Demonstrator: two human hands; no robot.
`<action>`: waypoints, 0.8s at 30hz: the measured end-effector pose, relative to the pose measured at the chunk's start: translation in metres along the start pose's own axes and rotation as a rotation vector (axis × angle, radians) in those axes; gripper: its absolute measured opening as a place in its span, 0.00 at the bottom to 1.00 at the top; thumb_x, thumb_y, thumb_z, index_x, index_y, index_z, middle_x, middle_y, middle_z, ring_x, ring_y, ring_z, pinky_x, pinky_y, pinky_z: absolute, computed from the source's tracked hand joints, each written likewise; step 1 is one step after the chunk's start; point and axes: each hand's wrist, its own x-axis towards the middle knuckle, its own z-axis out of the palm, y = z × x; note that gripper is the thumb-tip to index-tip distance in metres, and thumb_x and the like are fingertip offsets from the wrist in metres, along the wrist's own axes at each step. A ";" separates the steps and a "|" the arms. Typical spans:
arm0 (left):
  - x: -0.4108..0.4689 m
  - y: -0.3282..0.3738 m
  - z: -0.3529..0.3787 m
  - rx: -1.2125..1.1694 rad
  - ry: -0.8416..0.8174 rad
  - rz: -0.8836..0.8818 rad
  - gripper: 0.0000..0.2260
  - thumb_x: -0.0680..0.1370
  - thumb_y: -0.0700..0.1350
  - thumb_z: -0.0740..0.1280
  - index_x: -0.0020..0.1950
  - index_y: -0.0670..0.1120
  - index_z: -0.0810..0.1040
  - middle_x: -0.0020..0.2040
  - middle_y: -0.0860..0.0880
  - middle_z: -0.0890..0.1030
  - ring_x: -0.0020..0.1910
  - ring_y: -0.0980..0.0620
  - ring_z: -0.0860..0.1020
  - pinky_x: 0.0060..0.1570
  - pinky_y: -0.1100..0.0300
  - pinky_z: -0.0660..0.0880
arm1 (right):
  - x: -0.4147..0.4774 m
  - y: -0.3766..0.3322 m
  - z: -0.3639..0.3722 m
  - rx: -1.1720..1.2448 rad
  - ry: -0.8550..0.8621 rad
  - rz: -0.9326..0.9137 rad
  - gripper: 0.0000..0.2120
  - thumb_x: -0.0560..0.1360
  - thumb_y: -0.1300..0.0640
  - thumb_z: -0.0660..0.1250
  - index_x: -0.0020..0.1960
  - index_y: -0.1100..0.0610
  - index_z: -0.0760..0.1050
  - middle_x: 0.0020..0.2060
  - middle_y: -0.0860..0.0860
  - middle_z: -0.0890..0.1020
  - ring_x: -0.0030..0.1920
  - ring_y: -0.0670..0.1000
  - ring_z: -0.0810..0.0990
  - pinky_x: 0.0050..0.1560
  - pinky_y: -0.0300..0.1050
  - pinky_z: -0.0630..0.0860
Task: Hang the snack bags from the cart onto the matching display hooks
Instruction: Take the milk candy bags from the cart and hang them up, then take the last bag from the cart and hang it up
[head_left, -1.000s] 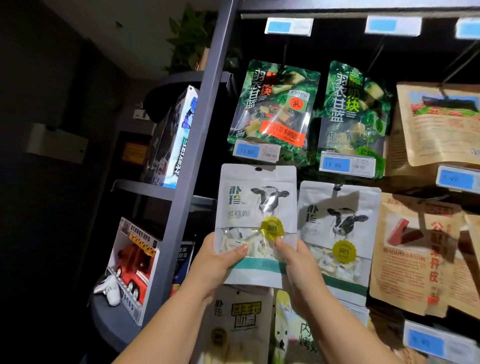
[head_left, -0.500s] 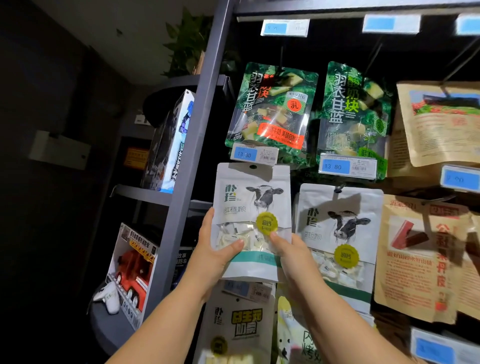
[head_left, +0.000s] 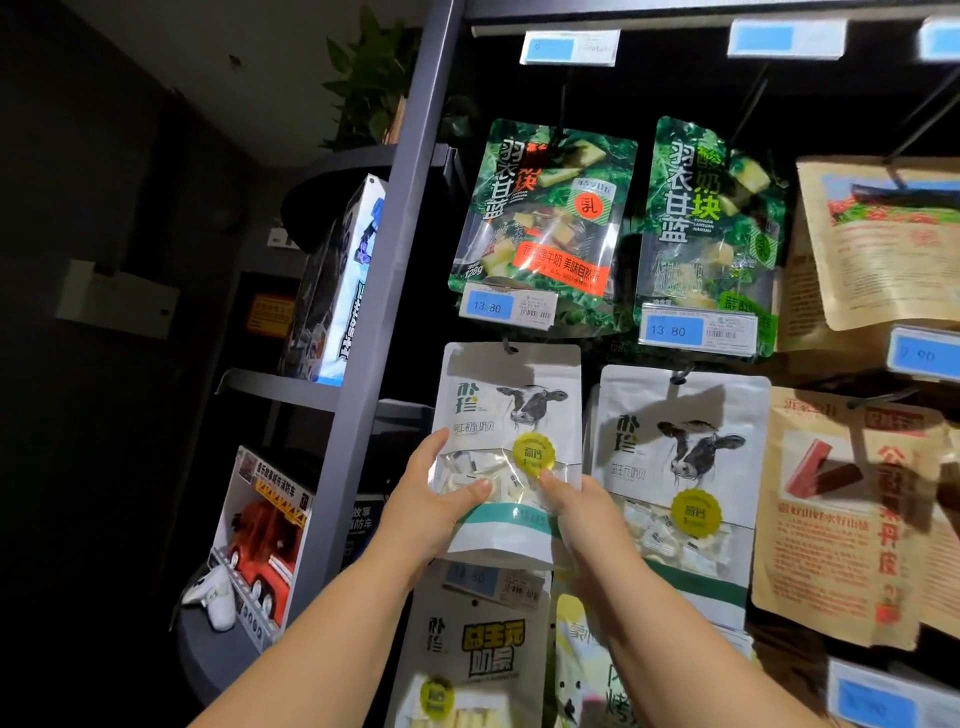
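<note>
A white snack bag with a cow print and teal band (head_left: 511, 410) is held upright against the display. My left hand (head_left: 434, 501) grips its lower left edge, thumb across the clear window. My right hand (head_left: 576, 506) pinches its lower right side. The hole in its top edge sits at a dark display hook (head_left: 506, 347), just under a blue price tag (head_left: 506, 306). A matching cow bag (head_left: 685, 467) hangs on the hook to the right. The cart is out of view.
Two green kale snack bags (head_left: 543, 208) hang in the row above, brown pouches (head_left: 878, 244) at the right. More white bags (head_left: 480, 654) hang below. A grey upright post (head_left: 384, 322) borders the display; left of it, round shelves hold a toy fire truck box (head_left: 260, 535).
Both hands have lifted the cow bag upward, and its top edge now reaches the hook under the price tag. The price tag below the bag has come into view.
</note>
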 end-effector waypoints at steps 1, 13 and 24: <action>0.004 0.000 0.001 0.025 0.008 -0.003 0.34 0.74 0.42 0.74 0.75 0.57 0.61 0.61 0.56 0.73 0.50 0.62 0.75 0.39 0.72 0.74 | 0.003 0.002 0.000 -0.042 0.007 0.013 0.09 0.81 0.53 0.61 0.57 0.58 0.73 0.40 0.49 0.76 0.36 0.45 0.73 0.28 0.38 0.69; 0.042 -0.020 -0.003 0.161 0.005 -0.093 0.35 0.73 0.40 0.74 0.74 0.59 0.62 0.66 0.52 0.73 0.59 0.50 0.76 0.57 0.52 0.78 | 0.029 0.017 0.013 -0.434 -0.022 0.105 0.16 0.80 0.51 0.61 0.63 0.59 0.68 0.52 0.54 0.76 0.51 0.55 0.77 0.44 0.46 0.74; 0.037 -0.030 0.015 0.593 0.233 -0.050 0.29 0.73 0.53 0.71 0.72 0.57 0.65 0.69 0.48 0.65 0.68 0.45 0.64 0.66 0.46 0.67 | 0.025 0.038 0.017 -0.471 0.047 0.115 0.20 0.74 0.47 0.68 0.61 0.57 0.72 0.53 0.53 0.81 0.50 0.56 0.81 0.46 0.48 0.78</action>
